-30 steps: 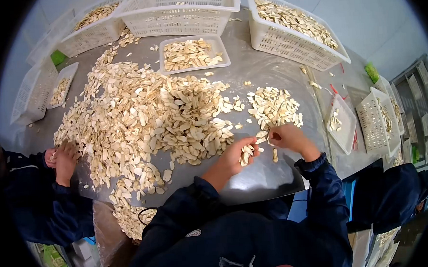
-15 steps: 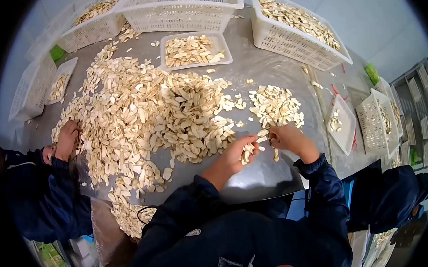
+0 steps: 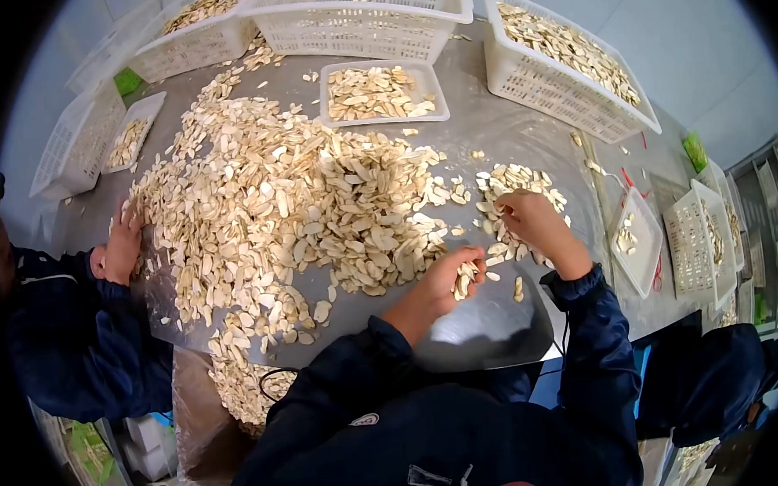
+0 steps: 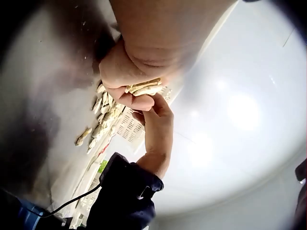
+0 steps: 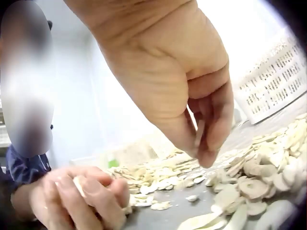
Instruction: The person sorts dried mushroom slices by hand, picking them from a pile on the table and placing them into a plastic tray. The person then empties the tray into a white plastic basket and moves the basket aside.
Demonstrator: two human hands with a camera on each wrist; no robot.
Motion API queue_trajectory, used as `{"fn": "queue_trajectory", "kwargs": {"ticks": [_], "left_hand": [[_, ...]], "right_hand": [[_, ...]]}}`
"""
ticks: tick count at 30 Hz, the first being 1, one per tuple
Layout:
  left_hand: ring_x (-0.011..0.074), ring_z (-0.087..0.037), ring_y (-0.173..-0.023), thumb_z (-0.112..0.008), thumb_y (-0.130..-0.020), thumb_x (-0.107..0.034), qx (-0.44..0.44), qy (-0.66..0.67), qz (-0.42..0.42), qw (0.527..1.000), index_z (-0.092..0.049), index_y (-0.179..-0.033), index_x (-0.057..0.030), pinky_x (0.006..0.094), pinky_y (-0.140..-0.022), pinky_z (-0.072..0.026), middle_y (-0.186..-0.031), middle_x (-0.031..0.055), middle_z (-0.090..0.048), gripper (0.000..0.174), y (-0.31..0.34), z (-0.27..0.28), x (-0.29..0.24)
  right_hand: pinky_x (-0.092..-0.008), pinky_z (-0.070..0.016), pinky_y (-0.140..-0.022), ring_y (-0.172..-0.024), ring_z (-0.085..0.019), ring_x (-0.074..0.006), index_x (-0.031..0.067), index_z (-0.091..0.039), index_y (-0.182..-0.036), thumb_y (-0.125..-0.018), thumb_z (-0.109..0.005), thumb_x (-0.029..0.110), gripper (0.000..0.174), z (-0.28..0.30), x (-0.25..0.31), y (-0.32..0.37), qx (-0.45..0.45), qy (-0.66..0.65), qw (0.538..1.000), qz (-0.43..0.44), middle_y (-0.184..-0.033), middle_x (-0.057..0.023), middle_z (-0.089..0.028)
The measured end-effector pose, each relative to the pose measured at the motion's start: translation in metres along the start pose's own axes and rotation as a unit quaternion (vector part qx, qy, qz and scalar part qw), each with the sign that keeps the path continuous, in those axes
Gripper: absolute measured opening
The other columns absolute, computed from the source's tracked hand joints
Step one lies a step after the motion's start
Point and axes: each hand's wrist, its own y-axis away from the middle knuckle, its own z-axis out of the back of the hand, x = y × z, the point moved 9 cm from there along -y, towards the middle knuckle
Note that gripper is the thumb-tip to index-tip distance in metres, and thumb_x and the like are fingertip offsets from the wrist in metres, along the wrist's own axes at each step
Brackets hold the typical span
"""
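Observation:
My left hand [image 3: 440, 286] curls round several dried, pale slices [image 4: 146, 89] near the table's front edge. Farther out and to the right, my right hand [image 3: 538, 225] hangs over a small pile of slices [image 3: 516, 182]. Its thumb and fingers pinch one thin slice [image 5: 199, 133], seen edge-on in the right wrist view. A single slice [image 3: 518, 289] lies on the metal table between the hands and the front edge. Left of both hands spreads a large heap of slices [image 3: 254, 188].
White baskets [image 3: 564, 67] and a shallow tray [image 3: 443, 108] of slices stand along the back. At right lie another tray [image 3: 652, 260] and a basket [image 3: 689, 258]. Another person's hand [image 3: 123, 244] is at the heap's left edge. An open bag [image 3: 196, 420] of slices sits below the table edge.
My right hand has moved away from beside the left hand, out over the small pile. The left hand keeps its slices. The head view has shifted slightly, and the other person's hand has moved.

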Motion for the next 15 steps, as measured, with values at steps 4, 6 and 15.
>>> {"fn": "queue_trajectory", "kwargs": {"ticks": [4, 6, 15], "left_hand": [[0.0155, -0.062, -0.068, -0.056, -0.098, -0.026, 0.000, -0.004, -0.006, 1.000, -0.062, -0.103, -0.0090, 0.0250, -0.050, -0.0470, -0.086, 0.0042, -0.064, 0.019, -0.003, 0.005, 0.000], [0.0167, -0.064, -0.069, -0.054, -0.098, -0.031, -0.027, 0.010, -0.013, 1.000, -0.062, -0.103, -0.0087, 0.0255, -0.050, -0.0478, -0.086, 0.0049, -0.065, 0.024, -0.001, 0.009, -0.005], [0.0150, -0.066, -0.069, -0.062, -0.094, -0.020, -0.055, 0.058, -0.037, 0.996, -0.061, -0.101, -0.0110, 0.0231, -0.047, -0.0477, -0.084, 0.0050, -0.066, 0.011, -0.002, 0.014, -0.013]], "right_hand": [[-0.0378, -0.0500, -0.065, -0.067, -0.061, -0.0293, -0.0011, -0.065, -0.098, -0.081, -0.064, 0.004, 0.018, -0.013, -0.003, -0.012, 0.051, -0.005, 0.999, -0.017, -0.074, -0.0166, -0.062], [-0.0327, -0.0488, -0.064, -0.064, -0.058, -0.0198, -0.0028, -0.064, -0.098, -0.083, -0.064, 0.005, 0.016, -0.020, 0.018, -0.012, 0.136, -0.198, 0.968, -0.072, -0.073, -0.0134, -0.057], [-0.0449, -0.0527, -0.074, -0.083, -0.063, -0.0342, 0.0089, -0.068, -0.094, -0.085, -0.059, 0.012, 0.013, -0.054, 0.036, -0.065, -0.121, 0.021, 0.982, 0.141, -0.083, -0.0139, -0.064]]}}
